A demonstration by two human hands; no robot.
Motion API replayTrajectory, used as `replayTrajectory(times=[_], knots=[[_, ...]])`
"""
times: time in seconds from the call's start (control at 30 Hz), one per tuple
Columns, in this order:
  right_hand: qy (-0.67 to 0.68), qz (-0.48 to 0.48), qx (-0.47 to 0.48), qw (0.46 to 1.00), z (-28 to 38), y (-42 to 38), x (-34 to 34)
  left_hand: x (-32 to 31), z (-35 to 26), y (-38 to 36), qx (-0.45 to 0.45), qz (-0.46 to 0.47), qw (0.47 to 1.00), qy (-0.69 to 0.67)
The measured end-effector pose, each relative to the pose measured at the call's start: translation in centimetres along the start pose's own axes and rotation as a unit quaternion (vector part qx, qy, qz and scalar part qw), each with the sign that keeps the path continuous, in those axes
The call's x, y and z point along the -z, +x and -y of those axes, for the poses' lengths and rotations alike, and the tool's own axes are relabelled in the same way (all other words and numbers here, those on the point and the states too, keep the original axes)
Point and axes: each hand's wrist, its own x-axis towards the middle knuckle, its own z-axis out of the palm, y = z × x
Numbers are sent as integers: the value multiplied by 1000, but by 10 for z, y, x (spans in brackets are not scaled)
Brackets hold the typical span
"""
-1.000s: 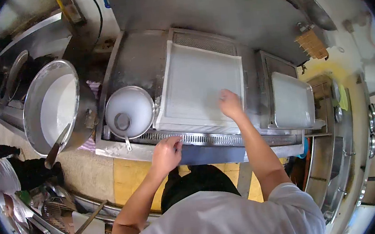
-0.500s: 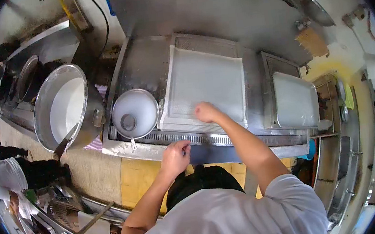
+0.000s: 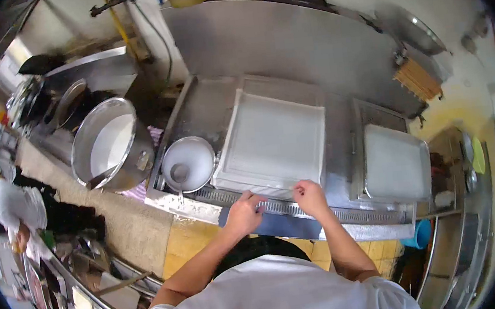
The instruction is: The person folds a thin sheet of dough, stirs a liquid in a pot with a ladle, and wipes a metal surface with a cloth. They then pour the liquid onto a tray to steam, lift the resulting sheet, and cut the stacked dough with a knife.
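A white cloth (image 3: 275, 137) lies spread flat over a perforated metal tray on the steel counter. My left hand (image 3: 245, 212) is at the counter's front edge, just below the cloth's near side, with fingers curled closed. My right hand (image 3: 311, 198) hovers near the cloth's front right corner, its fingers pinched together. Whatever either hand may hold is too small or hidden to make out. Left of the cloth stands a round metal bowl (image 3: 201, 159) of white liquid, with a small round cup or ladle (image 3: 179, 173) inside it.
A large metal pot (image 3: 83, 149) of white liquid stands at the left. To the right sits a rectangular tray (image 3: 397, 164) with a white surface. A slotted drain (image 3: 288, 209) runs along the counter front. Another person (image 3: 20, 206) is at far left.
My right hand has moved from over the cloth back toward its front edge. My left hand stays near the counter edge, fingers still closed. The camera view has tilted upward.
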Motion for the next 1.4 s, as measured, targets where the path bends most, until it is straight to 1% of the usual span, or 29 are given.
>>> replayTrajectory(times=[0.1, 0.17, 0.2, 0.27, 0.3, 0.33, 0.4, 0.43, 0.47, 0.53, 0.57, 0.6, 0.67, 0.7, 0.77, 0.87, 0.9, 0.93, 1.0, 1.07, 1.13, 1.23, 1.33, 1.4], knots=[[-4, 55, 86, 995, 36, -4, -20, 5, 12, -8, 33, -10, 999, -25], [-21, 89, 135, 987, 54, -2, -35, 18, 16, -17, 39, -64, 997, -29], [2, 82, 167, 982, 64, -2, -42, 24, 19, -21, 39, -91, 994, -34], [48, 66, 226, 971, 88, -3, -54, 43, 28, -33, 72, -123, 987, -70], [48, 111, 207, 971, 108, -2, -52, 54, 34, -40, 85, -136, 983, -90], [45, 154, 188, 969, 127, -1, -50, 67, 41, -46, 83, -143, 983, -77], [-9, 194, 221, 956, 145, 13, -70, 94, 60, -61, 80, -152, 984, -49], [-2, 197, 234, 952, 158, 18, -81, 107, 69, -69, 100, -170, 977, -84], [6, 200, 248, 948, 173, 25, -94, 122, 78, -76, 99, -197, 972, -80], [35, 187, 287, 939, 225, 31, -115, 155, 98, -94, 98, -247, 961, -72], [54, 170, 314, 932, 256, 31, -124, 171, 109, -104, 98, -289, 949, -76], [73, 154, 339, 925, 292, 27, -131, 187, 122, -114, 104, -307, 943, -81], [88, 151, 357, 918, 359, 24, -146, 225, 151, -133, 114, -340, 929, -89], [71, 128, 413, 899, 389, 22, -155, 245, 162, -140, 113, -365, 919, -100], [38, 78, 518, 851, 443, 20, -176, 286, 177, -150, 110, -403, 905, -80], [-86, 136, 626, 763, 493, 26, -213, 341, 195, -153, 99, -431, 897, -21], [-91, 126, 668, 728, 498, 39, -233, 351, 202, -151, 93, -435, 895, -8], [-96, 143, 631, 756, 510, 46, -241, 360, 209, -149, 86, -439, 894, 4], [-110, 177, 553, 807, 532, 65, -249, 373, 224, -144, 105, -392, 913, 29], [-43, 4, 549, 835, 552, 101, -247, 376, 236, -140, 125, -346, 929, 52], [-188, -26, 443, 876, 579, 112, -218, 373, 246, -135, 117, -346, 929, 59], [-408, 9, 400, 820, 585, 114, -206, 373, 252, -130, 119, -341, 930, 60], [-510, 51, 415, 751, 560, 104, -220, 368, 260, -127, 123, -337, 931, 62], [-527, 83, 431, 728, 555, 96, -217, 366, 265, -123, 118, -350, 928, 57]])
